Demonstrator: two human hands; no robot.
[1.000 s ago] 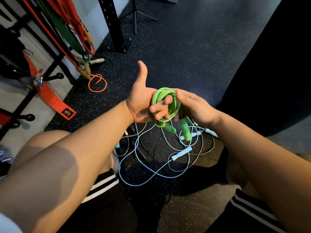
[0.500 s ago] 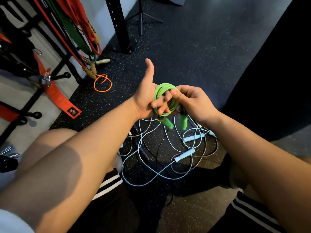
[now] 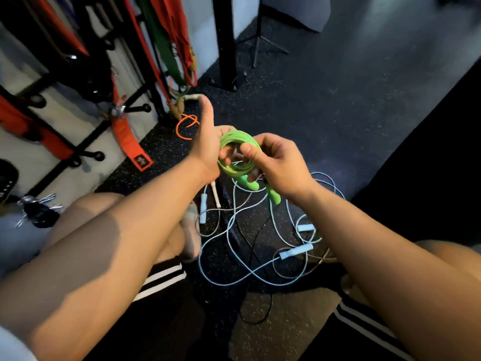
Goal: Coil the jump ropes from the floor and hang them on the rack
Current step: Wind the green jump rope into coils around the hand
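A green jump rope (image 3: 235, 138) is wound into a small coil and held above the floor between both hands. My left hand (image 3: 207, 144) grips the coil's left side, thumb pointing up. My right hand (image 3: 276, 162) pinches the coil's right side. Its two green handles (image 3: 273, 195) hang below the coil. Under my hands a light blue jump rope (image 3: 229, 272) lies tangled on the dark floor, mixed with a black rope (image 3: 260, 308) and a white-handled one (image 3: 215, 192). The black rack (image 3: 86, 142) with round-tipped pegs stands at the left.
Red and green resistance bands (image 3: 166, 56) and an orange strap (image 3: 127, 136) hang from the rack. An orange rope (image 3: 186, 126) lies at its foot. A black upright post (image 3: 225, 40) and a tripod stand (image 3: 260, 35) are behind. My knees flank the rope pile.
Both hands with the green coil have shifted slightly right and up in view as the head turned left toward the rack. My right thumb now presses the coil's upper right.
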